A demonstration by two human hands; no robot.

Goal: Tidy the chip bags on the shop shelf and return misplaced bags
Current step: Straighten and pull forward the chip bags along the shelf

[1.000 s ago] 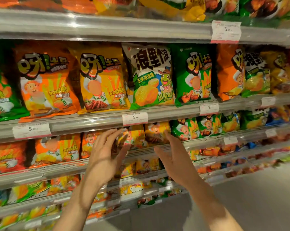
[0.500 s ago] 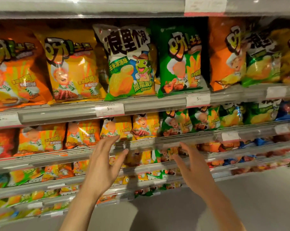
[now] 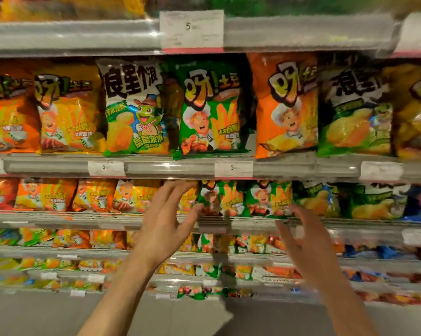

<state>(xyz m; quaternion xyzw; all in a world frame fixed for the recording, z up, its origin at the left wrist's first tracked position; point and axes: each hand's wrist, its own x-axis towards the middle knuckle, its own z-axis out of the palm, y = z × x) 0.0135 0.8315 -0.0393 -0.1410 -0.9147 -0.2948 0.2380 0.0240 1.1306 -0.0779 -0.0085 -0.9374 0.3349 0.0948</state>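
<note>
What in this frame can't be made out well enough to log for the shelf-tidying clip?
- Price tags, head view: only a "5" reads; motion blur smears the rest.
- Lower shelf bags, head view: too small and blurred to tell kinds.
- Small bags behind the left hand: partly hidden by its fingers.
- Right hand: blurred, so contact with the shelf rail cannot be told.
- Top shelf bags: cut off by the upper edge.

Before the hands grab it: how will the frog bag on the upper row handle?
The frog bag looks puffed, so probably light and squashy. Its glossy film may be slippery. It stands on a narrow bottom edge, leaning on neighbours, so it could tip forward if nudged.
</note>
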